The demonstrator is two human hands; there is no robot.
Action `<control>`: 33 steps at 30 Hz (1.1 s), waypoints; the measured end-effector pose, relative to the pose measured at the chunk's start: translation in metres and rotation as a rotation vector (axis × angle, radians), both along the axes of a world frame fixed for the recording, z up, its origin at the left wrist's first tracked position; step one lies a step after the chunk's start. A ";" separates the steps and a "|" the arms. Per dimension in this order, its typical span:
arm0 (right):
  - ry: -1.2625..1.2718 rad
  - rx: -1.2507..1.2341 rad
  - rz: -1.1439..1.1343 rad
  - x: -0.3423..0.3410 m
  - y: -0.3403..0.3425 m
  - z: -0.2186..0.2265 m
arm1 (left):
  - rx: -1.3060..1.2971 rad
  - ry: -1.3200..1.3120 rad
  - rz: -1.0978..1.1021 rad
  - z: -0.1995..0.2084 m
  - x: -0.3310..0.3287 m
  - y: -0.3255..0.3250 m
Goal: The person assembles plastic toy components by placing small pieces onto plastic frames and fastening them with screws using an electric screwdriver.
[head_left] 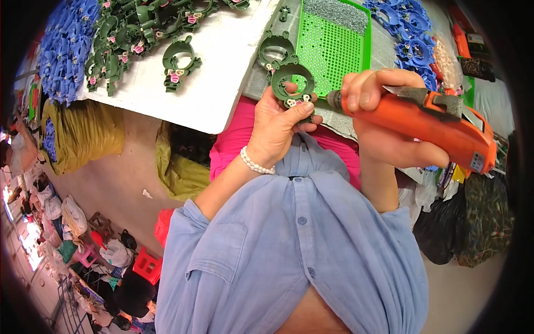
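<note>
Between the thumb and fingers of my left hand (281,117) is a dark green plastic ring-shaped part (292,69), with small pink and white pieces at its near end. My right hand (384,119) is wrapped around an orange electric screwdriver (417,133). The dark tip of the screwdriver (334,100) points left, just beside the held part, with a small gap between them. Another green ring part (272,40) lies on the grey table right behind my left hand. Just beyond both hands, a bright green perforated tray (334,61) holds a heap of small metal screws (339,15) at its far end.
On the white board (214,78) at left lie a single green ring part (165,60) and a pile of green parts (133,33). Blue parts (67,50) are heaped at far left, more blue parts (411,44) at right. A yellow sack (89,131) stands below the board.
</note>
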State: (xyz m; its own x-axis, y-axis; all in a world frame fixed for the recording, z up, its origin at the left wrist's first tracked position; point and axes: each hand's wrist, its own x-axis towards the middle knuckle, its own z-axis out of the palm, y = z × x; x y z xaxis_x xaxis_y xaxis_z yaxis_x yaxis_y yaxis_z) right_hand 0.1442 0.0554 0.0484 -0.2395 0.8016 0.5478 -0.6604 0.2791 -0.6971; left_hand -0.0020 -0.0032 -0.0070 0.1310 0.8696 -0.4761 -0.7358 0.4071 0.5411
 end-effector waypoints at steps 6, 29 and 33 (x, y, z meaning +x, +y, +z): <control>-0.061 -0.086 -0.029 0.001 0.002 -0.013 | 0.031 -0.013 -0.033 0.002 -0.004 -0.002; -0.060 -0.088 -0.003 0.000 -0.024 0.013 | 0.054 -0.041 -0.017 0.006 -0.001 -0.007; -0.080 -0.102 0.004 0.000 -0.026 0.011 | 0.071 -0.017 -0.002 0.005 0.001 -0.007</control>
State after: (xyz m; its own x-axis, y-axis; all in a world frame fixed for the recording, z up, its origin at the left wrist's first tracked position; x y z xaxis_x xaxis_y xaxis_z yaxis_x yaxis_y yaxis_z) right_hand 0.1441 0.0299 0.0592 -0.2827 0.8512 0.4421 -0.6026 0.2010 -0.7723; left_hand -0.0012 -0.0104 -0.0022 0.1401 0.9009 -0.4107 -0.7448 0.3692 0.5558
